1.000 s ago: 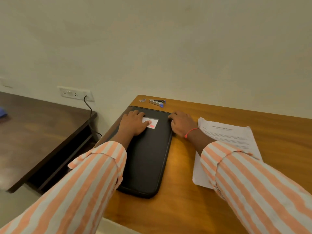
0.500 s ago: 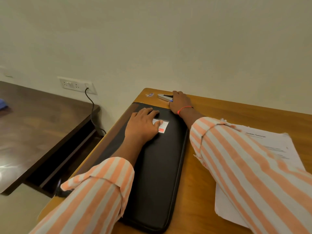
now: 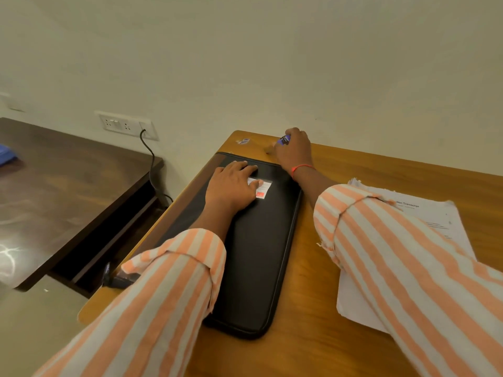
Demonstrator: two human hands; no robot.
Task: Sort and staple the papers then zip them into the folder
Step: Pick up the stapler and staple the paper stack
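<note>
1. An orange-brown wooden table (image 3: 353,170) stands against a pale wall. To its left is a lower, dark brown table (image 3: 68,180).
2. A black rectangular zip folder (image 3: 258,254) lies flat on the left part of the table, its long side running away from the person.
3. A stack of white printed papers (image 3: 441,216) lies on the table to the right of the folder and apart from it. It is partly covered by the right striped sleeve.
4. The left hand (image 3: 231,189) rests flat on the folder's far end. Its fingers are straight, so the grip is wide and holds nothing.
5. The right hand (image 3: 295,151) is just beyond the folder's far right corner. Its fingers are curled, the grip closed round a small stapler (image 3: 284,139) of which only a blue end shows.
6. A white wall socket (image 3: 119,125) has a black cable (image 3: 151,161) hanging from it.
7. A white label with a red patch (image 3: 262,187) sits on the folder, the left thumb touching it.
8. A small pale sticker-like item (image 3: 244,141) lies at the table's far left corner.
</note>
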